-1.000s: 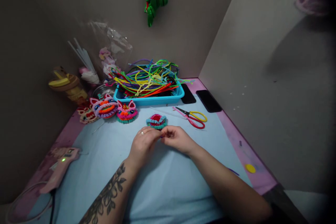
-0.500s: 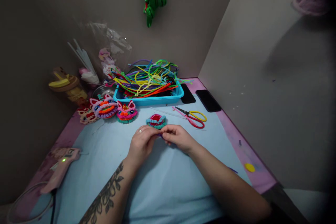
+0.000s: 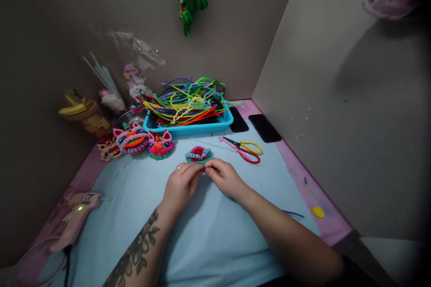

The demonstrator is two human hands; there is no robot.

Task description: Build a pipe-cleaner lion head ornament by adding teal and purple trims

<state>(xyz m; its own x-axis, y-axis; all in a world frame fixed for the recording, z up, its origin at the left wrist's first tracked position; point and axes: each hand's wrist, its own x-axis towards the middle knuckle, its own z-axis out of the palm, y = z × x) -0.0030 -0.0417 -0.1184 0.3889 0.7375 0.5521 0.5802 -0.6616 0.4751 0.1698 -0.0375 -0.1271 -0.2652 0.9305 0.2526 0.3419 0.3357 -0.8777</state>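
My left hand and my right hand meet at the middle of the light blue cloth, fingertips pinched together. Between them is a small purple piece, mostly hidden by the fingers. Just beyond the fingertips lies a teal and red fuzzy piece, its near edge partly covered. Red and yellow scissors rest to its right, with a pink strip beside the blades. Further left sit a pink and orange animal head and a lilac one.
A blue tray heaped with colored pipe cleaners stands at the back, two dark phones to its right. A pink glue gun with a cable lies at left. A yellow disc and purple strip are at right.
My hands have closed up slightly, and the purple piece shows less between the fingertips. More of the purple strip shows beside my right forearm. The whole view has shifted a little.
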